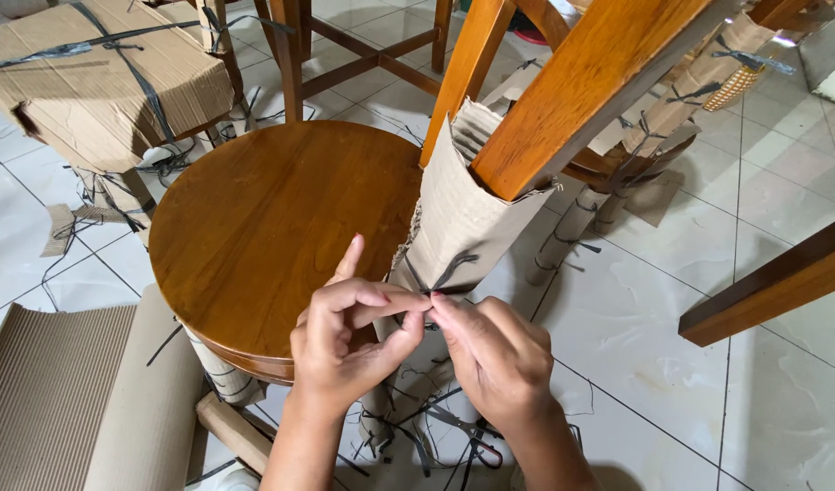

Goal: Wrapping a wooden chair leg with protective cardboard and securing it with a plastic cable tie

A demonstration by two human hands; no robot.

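My left hand (349, 336) and my right hand (495, 355) meet in front of a wooden chair leg (581, 91) that is sheathed in corrugated cardboard wrap (463, 214). Both hands pinch the ends of a thin black strap (435, 277) tied around the lower end of the wrap. Left fingertips and right fingertips touch at the knot. Just left of the hands lies a round wooden seat (272, 227), turned on its side toward me.
A roll of corrugated cardboard (81, 391) lies at lower left. A cardboard-wrapped piece bound with black strap (99, 77) stands at upper left. Cut strap scraps (435, 436) litter the white tiled floor (763, 364). Another wooden bar (772, 282) juts in from the right.
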